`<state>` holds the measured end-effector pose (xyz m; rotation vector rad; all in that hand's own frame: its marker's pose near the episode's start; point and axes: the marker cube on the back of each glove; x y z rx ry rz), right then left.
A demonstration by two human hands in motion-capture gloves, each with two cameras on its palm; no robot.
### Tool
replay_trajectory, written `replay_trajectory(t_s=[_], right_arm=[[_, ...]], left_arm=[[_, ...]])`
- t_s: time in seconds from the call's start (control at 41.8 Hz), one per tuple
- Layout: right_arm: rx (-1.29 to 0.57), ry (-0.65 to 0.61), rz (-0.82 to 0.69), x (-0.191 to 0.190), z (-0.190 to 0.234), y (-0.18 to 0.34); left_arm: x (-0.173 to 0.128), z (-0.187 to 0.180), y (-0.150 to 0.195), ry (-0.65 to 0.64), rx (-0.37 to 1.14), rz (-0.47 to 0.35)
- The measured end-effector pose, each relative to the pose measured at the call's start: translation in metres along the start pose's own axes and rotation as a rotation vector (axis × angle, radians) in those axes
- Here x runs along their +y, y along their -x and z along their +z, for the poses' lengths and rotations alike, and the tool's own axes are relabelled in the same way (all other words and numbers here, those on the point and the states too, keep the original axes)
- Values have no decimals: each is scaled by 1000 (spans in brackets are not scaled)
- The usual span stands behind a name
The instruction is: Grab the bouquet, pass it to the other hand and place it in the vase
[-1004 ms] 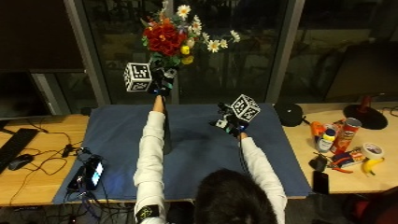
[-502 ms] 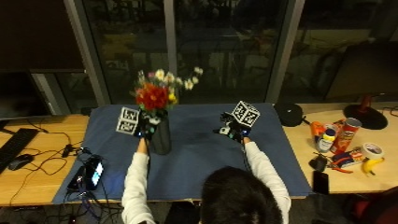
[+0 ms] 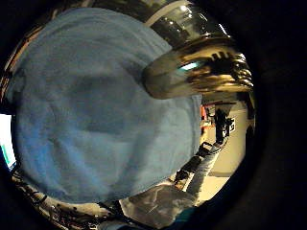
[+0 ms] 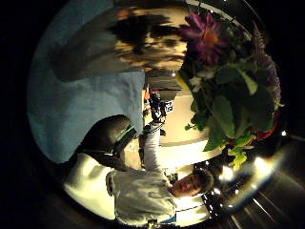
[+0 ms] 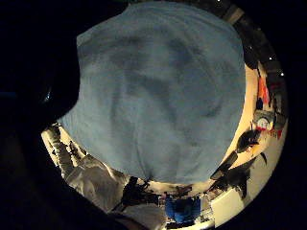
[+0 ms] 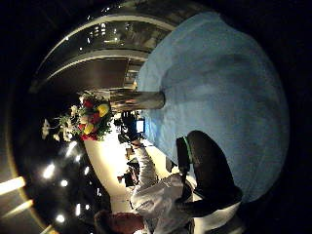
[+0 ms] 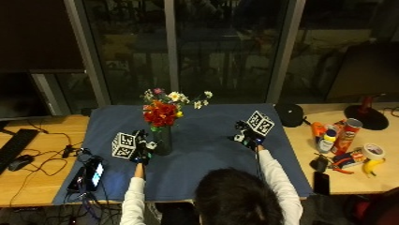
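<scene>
On the blue cloth [image 7: 205,159], toward its nine o'clock side, the vase [image 7: 163,140] stood upright with the bouquet [image 7: 163,111] already seated in it, red blooms massed at the mouth and small pale flowers spraying toward one o'clock. My left hand [image 7: 138,151] sat just beside the vase at about eight o'clock of it; whether any finger touched the glass I could not tell, nor how the fingers lay, since the glove's gear covered them. My right hand [image 7: 248,137] hovered over the cloth well apart from the vase, at three o'clock of it, and its fingers were just as hard to read.

I judged the bouquet light and soft-headed, with petals that would bruise or shed if squeezed, so the bundled stems below the blooms were the only sensible place to take hold. The vase looked tall, narrow and smooth (top-heavy with flowers in it, I reckoned), so a knock near the rim could tip it; steadying it low on the body seemed safest.

The stems were hidden inside the vase, and I could not see how deep they sat. From my left palm the vase [image 4: 119,45] loomed close, flowers [image 4: 228,90] beside it.
</scene>
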<state>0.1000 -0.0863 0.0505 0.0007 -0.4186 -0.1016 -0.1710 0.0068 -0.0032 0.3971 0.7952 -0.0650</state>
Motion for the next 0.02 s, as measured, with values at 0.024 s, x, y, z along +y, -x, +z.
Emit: replay_trajectory(t_s=[0.024], right_arm=[[-3, 2, 6, 0, 0, 0]], left_arm=[[0, 3, 3, 20, 8, -17]])
